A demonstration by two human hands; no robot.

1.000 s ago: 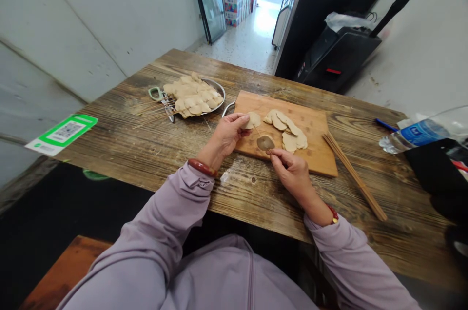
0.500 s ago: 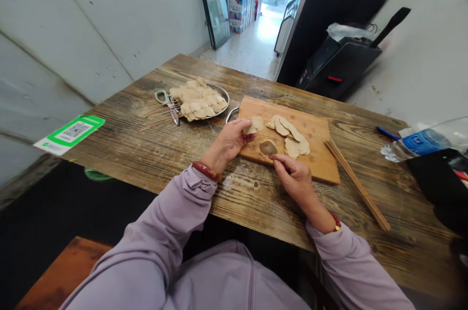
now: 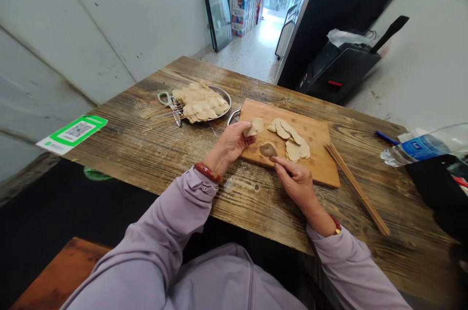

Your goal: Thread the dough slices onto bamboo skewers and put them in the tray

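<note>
Thin bamboo skewer (image 3: 260,138) is pinched at its near end in the closed grip of the right hand (image 3: 298,183), with a darker tan slice (image 3: 268,149) threaded on it just above the fingers. Its tip points at the pale tan flat slice (image 3: 255,126), which the left hand (image 3: 230,144) pinches between thumb and fingers. Both are over the near left corner of the rectangular wooden cutting board (image 3: 318,164), where a row of loose slices (image 3: 290,137) lies. A bundle of spare sticks (image 3: 354,185) lies beside the board on the weathered wooden tabletop (image 3: 153,149).

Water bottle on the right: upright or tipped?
Tipped: the water bottle lies on its side on the table.
</note>
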